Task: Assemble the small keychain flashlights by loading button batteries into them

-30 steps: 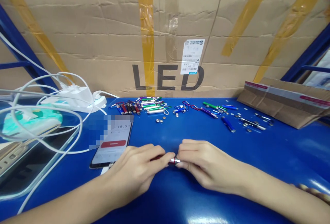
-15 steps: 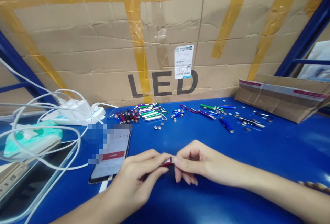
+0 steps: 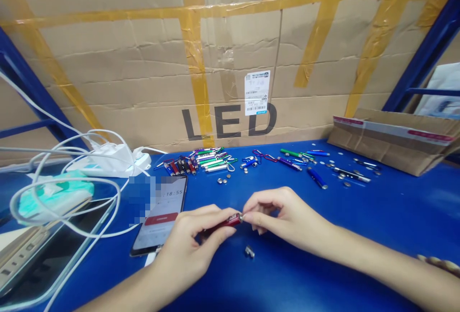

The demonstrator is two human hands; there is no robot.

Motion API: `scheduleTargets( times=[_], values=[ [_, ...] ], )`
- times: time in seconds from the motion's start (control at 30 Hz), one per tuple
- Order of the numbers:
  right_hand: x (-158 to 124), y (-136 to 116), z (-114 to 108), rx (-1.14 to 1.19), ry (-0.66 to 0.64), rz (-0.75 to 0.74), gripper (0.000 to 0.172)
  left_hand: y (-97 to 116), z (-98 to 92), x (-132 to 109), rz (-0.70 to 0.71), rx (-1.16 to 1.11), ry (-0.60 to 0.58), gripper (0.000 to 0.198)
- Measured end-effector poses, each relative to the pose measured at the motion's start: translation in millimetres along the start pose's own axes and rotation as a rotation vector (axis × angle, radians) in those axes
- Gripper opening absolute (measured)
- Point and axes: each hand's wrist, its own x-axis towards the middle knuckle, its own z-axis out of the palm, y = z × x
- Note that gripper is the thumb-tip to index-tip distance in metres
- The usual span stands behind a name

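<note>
My left hand (image 3: 201, 237) is closed around a red mini flashlight (image 3: 228, 221), held roughly level above the blue tabletop, its outer end sticking out past the fingertips. Thumb and forefinger of my right hand (image 3: 276, 213) pinch a small silver piece (image 3: 242, 217) at that end; its exact kind is too small to make out. Below the hands, a small silver metal part (image 3: 249, 252) lies on the table. Further back rest several mini flashlights (image 3: 212, 161) in red, green, silver and blue, with small round button cells (image 3: 222, 181) near them.
A lit phone (image 3: 161, 218) lies left of my left hand, with another dark-screened device (image 3: 53, 249) beyond it. White cables (image 3: 115, 192) loop near a power strip (image 3: 108, 161). A low cardboard box (image 3: 388, 144) stands back right, before a big LED carton (image 3: 143, 77).
The silver metal part now shows on the table below my hands. More of the red flashlight is exposed, and my right fingers have shifted slightly at its end. The view has tilted a little.
</note>
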Motion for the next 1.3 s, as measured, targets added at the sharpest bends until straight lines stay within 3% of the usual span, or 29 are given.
scheduleTargets(
  times=[0.13, 0.3, 0.4, 0.6, 0.93, 1.1, 1.3],
  values=[
    [3.0, 6.3, -5.8, -0.141, -0.015, -0.067, 0.028, -5.9, -0.2, 4.1, -0.153, -0.074, 0.032, 0.024],
    [-3.7, 5.8, 0.4, -0.294, -0.264, -0.227, 0.049, -10.7, -0.7, 8.5, -0.289, -0.166, 0.029, 0.025],
    [-9.7, 3.2, 9.3, -0.326, -0.346, -0.279, 0.041, -10.4, -0.7, 8.3, -0.270, -0.189, 0.015, 0.018],
    [-12.4, 0.3, 16.0, -0.331, -0.367, -0.304, 0.022, -11.5, -0.1, 7.4, -0.192, -0.164, 0.014, 0.009],
    [-4.6, 10.7, 15.1, -0.148, -0.087, -0.189, 0.014, -12.9, 0.4, 7.6, -0.191, -0.222, -0.006, 0.009],
    [-2.0, 8.1, 10.7, -0.117, 0.078, -0.294, 0.016, -10.6, 0.1, 8.2, -0.173, -0.237, -0.003, 0.010],
    [-0.4, 7.4, 5.6, -0.238, 0.271, -0.361, 0.025, -11.3, 0.0, 7.2, -0.214, -0.167, 0.008, 0.014]
  ],
)
